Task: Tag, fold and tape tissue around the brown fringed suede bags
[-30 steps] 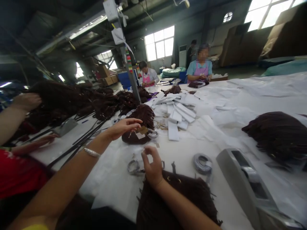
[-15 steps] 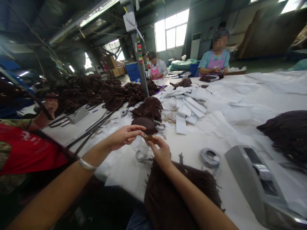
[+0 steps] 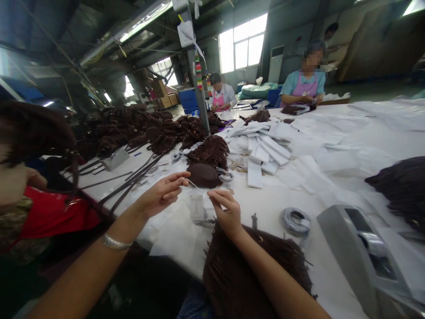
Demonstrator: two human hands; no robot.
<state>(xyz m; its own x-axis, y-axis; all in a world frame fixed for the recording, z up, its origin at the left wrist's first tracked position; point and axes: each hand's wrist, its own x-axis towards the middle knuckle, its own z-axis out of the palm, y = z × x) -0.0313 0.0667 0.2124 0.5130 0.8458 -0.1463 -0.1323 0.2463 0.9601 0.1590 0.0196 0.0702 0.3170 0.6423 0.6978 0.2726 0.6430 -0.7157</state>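
A thin white string [image 3: 195,184] stretches between my two hands over the table's near side. My left hand [image 3: 166,192] pinches its left end between thumb and forefinger. The other end meets the fingertips of my right hand [image 3: 228,210], which are closed on it; whatever else they hold is hidden. Below my right forearm a dark brown fringed bag [image 3: 232,270] lies at the table edge, partly covered by the arm. Just beyond my hands is a smooth brown bag flap [image 3: 203,175], with a fringed piece [image 3: 212,150] behind it.
A grey tape dispenser [image 3: 361,248] and a coil of grey cord [image 3: 295,220] lie to the right. White folded packets [image 3: 265,150] are piled mid-table. More brown bags [image 3: 133,128] heap up at the left. A co-worker in red [image 3: 59,212] is close on my left; two others work across the table.
My hands have drawn apart, the left one moving left, and the string now spans between them. The small brown tag at my right fingertips no longer shows clearly. The left co-worker has raised a brown bag.
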